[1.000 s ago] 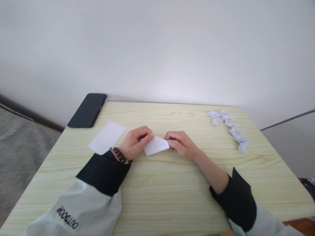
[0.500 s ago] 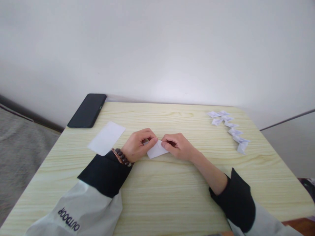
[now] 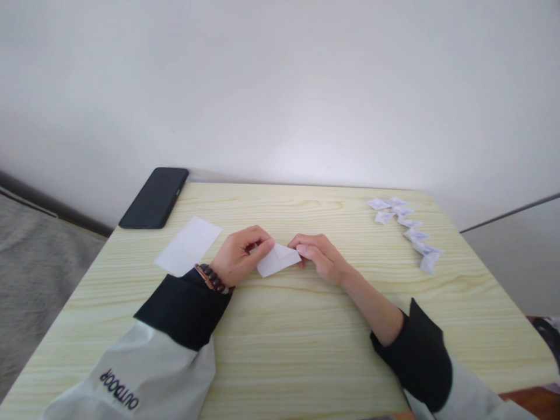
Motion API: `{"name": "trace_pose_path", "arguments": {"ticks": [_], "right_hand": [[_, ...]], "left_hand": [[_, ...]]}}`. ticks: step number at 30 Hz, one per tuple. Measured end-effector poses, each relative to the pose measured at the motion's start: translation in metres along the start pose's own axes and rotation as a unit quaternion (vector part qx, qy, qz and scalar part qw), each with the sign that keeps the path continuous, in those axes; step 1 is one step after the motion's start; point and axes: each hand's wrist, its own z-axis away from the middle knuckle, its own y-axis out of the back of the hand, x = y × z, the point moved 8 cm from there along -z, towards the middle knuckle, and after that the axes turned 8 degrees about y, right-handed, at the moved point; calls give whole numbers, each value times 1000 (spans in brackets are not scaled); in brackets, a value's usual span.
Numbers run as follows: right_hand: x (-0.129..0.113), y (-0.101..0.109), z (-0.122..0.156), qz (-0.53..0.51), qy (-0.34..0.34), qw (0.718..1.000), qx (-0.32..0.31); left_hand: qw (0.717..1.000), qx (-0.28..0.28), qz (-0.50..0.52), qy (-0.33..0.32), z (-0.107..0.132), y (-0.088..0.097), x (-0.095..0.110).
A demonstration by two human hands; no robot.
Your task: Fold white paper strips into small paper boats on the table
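Observation:
Between my hands, above the middle of the table, is a small white piece of folded paper with a crease or flap edge showing on its face. My left hand pinches its left end between thumb and fingers. At the right corner, my right hand pinches the paper, thumb on top and fingers behind. A flat white sheet of paper lies just left of my left hand. Over on the right of the table lie several small folded paper boats, grouped in a curved line.
A dark smartphone lies at the table's back left corner. The pale wood-grain table meets a white wall at its far edge. Grey fabric shows beyond the left edge.
My right thumb and fingers have slid outward to the paper's right corner, and my left hand has shifted slightly left. More of the paper's face shows between them.

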Motion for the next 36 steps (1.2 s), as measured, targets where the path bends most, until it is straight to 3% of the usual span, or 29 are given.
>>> {"name": "trace_pose_path", "arguments": {"ticks": [5,11,19,26,36], "right_hand": [[-7,-6,-4,101,36,994,-4],[-5,-9,-6,129,33,991,0],[-2,-1,-2,90,6,996,26],[9,4,0,48,-32,995,84],[14,11,0,-41,-22,984,170]], "left_hand": [[999,-18,-13,-29,2,-9,6],[998,4,-33,-50,5,-8,10],[1000,4,-18,-7,2,-1,2],[997,-75,26,-16,3,-11,1],[995,-51,0,81,2,-10,-9]]}}
